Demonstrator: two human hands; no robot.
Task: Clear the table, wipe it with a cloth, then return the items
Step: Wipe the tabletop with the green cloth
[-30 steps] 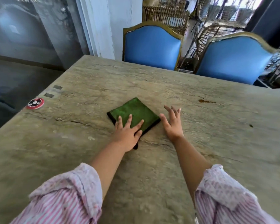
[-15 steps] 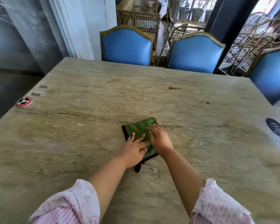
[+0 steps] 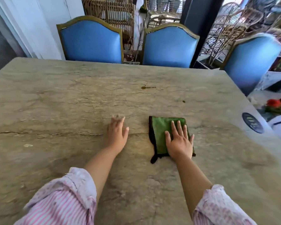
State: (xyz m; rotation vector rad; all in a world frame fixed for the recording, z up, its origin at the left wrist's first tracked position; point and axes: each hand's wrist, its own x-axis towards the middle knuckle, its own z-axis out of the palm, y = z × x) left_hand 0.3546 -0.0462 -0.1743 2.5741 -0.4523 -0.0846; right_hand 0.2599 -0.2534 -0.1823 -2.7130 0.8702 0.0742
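A folded green cloth (image 3: 161, 129) with a dark edge lies flat on the stone table (image 3: 55, 98), right of centre. My right hand (image 3: 179, 140) presses down on it with straight, spread fingers and covers its near right part. My left hand (image 3: 116, 135) rests flat on the bare stone a little to the left of the cloth, fingers straight and slightly blurred. A brown stain (image 3: 147, 87) and a smaller spot (image 3: 183, 101) mark the tabletop beyond the cloth.
Three blue chairs (image 3: 91, 41) (image 3: 168, 46) (image 3: 250, 59) stand along the far and right edges. A dark round disc (image 3: 252, 122) sits at the table's right edge. Red flowers (image 3: 274, 103) and a white object lie off the right side. A crack runs across the stone.
The cloth passed from under my left hand to under my right hand and slid to the right. My left hand came off it onto bare stone. The view swung right.
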